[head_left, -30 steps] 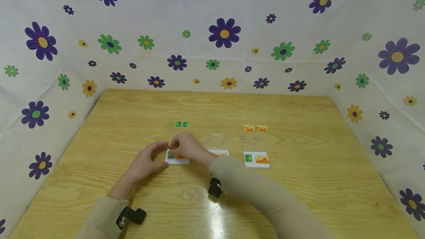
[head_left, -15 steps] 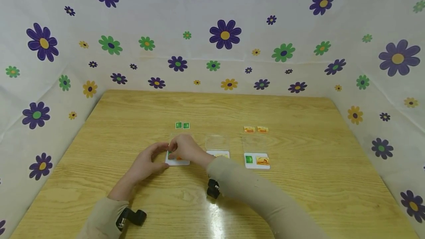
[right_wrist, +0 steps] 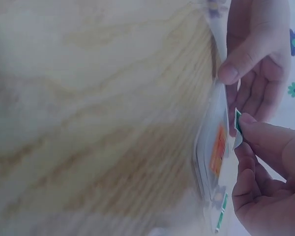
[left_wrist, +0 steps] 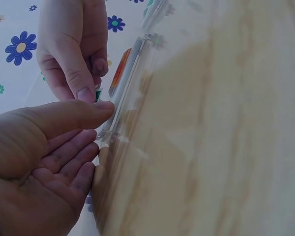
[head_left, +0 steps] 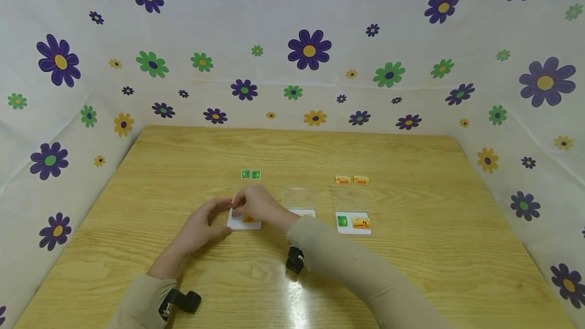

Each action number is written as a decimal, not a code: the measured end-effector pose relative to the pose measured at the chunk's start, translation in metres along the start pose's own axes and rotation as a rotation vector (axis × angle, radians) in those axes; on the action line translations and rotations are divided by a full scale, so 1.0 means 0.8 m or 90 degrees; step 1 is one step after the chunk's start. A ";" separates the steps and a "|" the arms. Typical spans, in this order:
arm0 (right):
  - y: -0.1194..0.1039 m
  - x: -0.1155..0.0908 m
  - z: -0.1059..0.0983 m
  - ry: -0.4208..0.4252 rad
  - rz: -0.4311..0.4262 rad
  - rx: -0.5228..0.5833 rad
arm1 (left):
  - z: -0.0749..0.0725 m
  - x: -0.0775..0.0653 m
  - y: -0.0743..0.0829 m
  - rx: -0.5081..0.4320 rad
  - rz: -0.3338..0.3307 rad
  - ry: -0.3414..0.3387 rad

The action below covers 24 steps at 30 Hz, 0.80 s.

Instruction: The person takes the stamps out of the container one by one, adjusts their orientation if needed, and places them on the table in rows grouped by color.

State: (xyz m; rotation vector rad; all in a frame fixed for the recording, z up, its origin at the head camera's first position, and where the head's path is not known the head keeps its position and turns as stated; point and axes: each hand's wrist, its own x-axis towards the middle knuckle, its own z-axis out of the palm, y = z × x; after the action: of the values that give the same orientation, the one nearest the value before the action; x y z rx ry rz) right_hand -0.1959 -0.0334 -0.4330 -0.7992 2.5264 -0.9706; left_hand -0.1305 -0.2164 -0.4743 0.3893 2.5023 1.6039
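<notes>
A flat white case (head_left: 244, 225) with a clear lid lies at the left of a row of such cases. My left hand (head_left: 198, 227) spans its left end, thumb at the near corner and index finger at the far corner. My right hand (head_left: 257, 204) reaches across above the case. Between its thumb and index finger it pinches a small green sticker (right_wrist: 237, 120), whose pale underside shows below the thumb in the right wrist view. An orange sticker (right_wrist: 218, 150) is on the right part of the same case. The right hand partly hides the case and its lid in the head view.
A middle case with its clear lid (head_left: 299, 198) laid back is partly covered by my right wrist. The right case (head_left: 354, 230) bears a green and an orange sticker. Behind lie two green stickers (head_left: 251, 174) and two orange stickers (head_left: 352, 179) on the wooden table (head_left: 434, 248).
The green sticker lay on the left case under my right fingers; now it is pinched with its pale side showing. The left hand stays at the case. The head view has tilted slightly upward.
</notes>
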 end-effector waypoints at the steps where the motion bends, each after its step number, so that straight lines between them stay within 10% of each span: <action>1: 0.001 0.001 -0.002 0.000 -0.001 0.002 | 0.000 0.000 0.000 -0.002 -0.001 -0.001; 24: 0.042 0.027 -0.063 0.064 0.043 -0.020 | 0.001 0.001 0.001 0.003 -0.013 0.007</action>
State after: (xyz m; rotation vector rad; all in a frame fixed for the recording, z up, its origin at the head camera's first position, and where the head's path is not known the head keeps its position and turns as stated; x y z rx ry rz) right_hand -0.2494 -0.0002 -0.4217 -0.6842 2.6409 -0.9743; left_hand -0.1310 -0.2151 -0.4739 0.3552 2.5104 1.5961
